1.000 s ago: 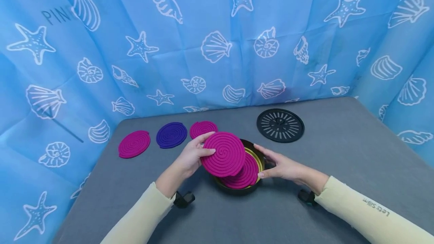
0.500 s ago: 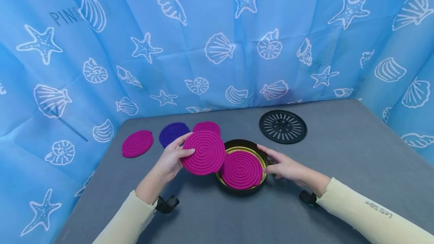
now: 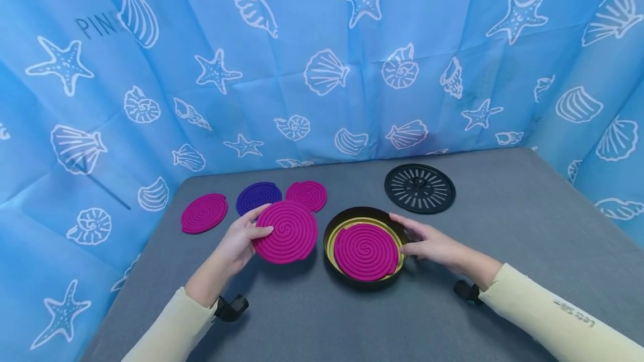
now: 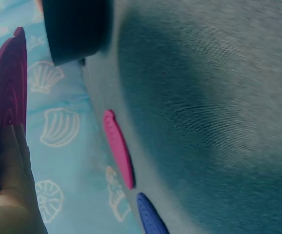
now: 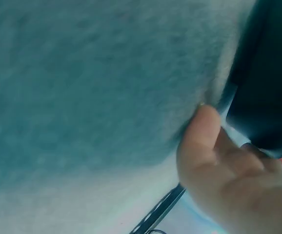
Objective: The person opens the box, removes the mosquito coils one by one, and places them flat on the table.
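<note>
My left hand [image 3: 240,241] pinches a magenta spiral coaster [image 3: 285,232] by its left edge and holds it up off the table, face toward the head camera. In the left wrist view that coaster [image 4: 7,97] shows nearly edge-on beside the fingers. Just right of it stands a round black container [image 3: 332,264] with a yellow inside, where another magenta spiral coaster [image 3: 365,252] lies. My right hand [image 3: 432,243] grips the container's right side, fingers and thumb at its wall. In the right wrist view the thumb [image 5: 204,129] lies close to the container's dark side [image 5: 268,73].
Behind the left hand lie a magenta coaster [image 3: 204,213], a purple coaster [image 3: 257,196] and another magenta coaster [image 3: 307,194]. A black slotted round lid [image 3: 420,188] rests at the back right of the grey table [image 3: 523,211]. A blue curtain [image 3: 282,88] hangs behind.
My left hand has carried the magenta coaster leftward, away from above the container, uncovering the coaster inside. The container has shifted slightly to the right along with my right hand.
</note>
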`<action>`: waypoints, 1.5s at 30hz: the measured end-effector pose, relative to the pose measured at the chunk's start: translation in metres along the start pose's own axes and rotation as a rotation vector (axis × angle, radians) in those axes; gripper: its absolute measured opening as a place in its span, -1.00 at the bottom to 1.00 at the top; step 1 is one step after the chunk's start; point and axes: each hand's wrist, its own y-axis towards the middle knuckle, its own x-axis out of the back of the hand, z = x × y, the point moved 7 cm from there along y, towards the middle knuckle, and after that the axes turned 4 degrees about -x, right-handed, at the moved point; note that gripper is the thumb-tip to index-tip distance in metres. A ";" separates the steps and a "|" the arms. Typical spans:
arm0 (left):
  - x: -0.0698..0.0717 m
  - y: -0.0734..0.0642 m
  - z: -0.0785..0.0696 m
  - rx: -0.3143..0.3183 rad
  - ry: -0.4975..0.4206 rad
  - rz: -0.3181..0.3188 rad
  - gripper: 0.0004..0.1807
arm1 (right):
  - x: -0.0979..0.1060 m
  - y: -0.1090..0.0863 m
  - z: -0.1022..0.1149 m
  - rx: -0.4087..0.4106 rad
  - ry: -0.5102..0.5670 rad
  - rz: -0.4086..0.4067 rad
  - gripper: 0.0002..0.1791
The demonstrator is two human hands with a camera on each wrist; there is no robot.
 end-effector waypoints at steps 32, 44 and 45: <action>0.000 0.033 0.040 0.198 0.220 0.124 -0.33 | 0.001 0.003 0.001 0.132 -0.094 0.090 0.07; 0.000 0.041 0.046 0.208 0.266 0.146 -0.37 | 0.002 0.003 -0.001 0.099 -0.085 0.086 0.06; 0.000 0.042 0.046 0.205 0.273 0.150 -0.38 | 0.003 0.003 -0.002 0.099 -0.086 0.086 0.07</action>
